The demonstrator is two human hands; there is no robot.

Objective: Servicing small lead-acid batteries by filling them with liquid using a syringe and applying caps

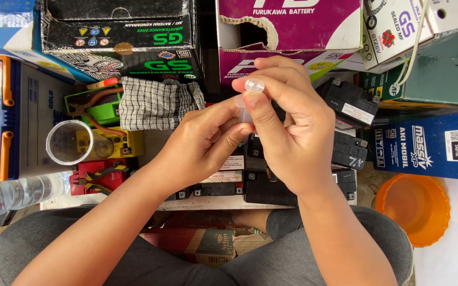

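My left hand (203, 139) and my right hand (291, 127) meet in the middle of the view, above several small black batteries (265, 185). Together they pinch a small clear plastic tube (245, 112). The thumb and forefinger of my right hand grip a small round clear cap (254, 85) at its top. My left fingers hold the tube's lower part, which is mostly hidden behind them.
A checked cloth (157, 103) lies at the back left beside a clear cup (71, 142) and pliers (99, 177). Cardboard battery boxes (287, 24) line the back. An orange bowl (413, 207) sits right, a water bottle (14, 193) left.
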